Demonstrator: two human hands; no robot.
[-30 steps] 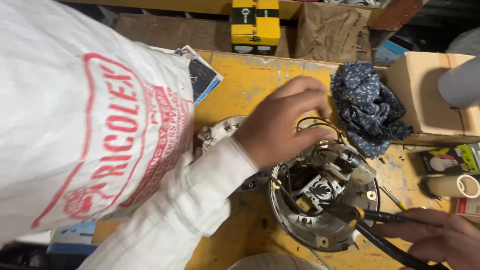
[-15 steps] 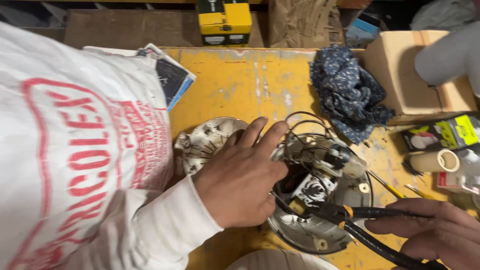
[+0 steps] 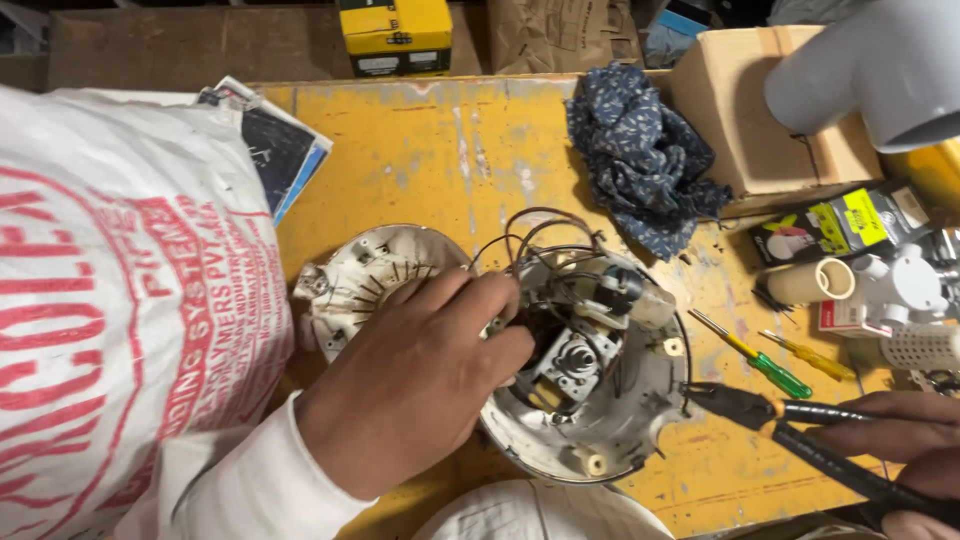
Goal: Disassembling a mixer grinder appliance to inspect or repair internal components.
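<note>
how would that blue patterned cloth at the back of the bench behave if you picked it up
The blue patterned cloth lies crumpled in soft folds, so it would probably hang limp and floppy. It looks thin, so likely light. Bunched flat on the yellow bench, it seems unlikely to roll or tip.

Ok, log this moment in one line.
left hand: gripping motor housing | right hand: holding pliers at rim | screwdrivers beside
</note>
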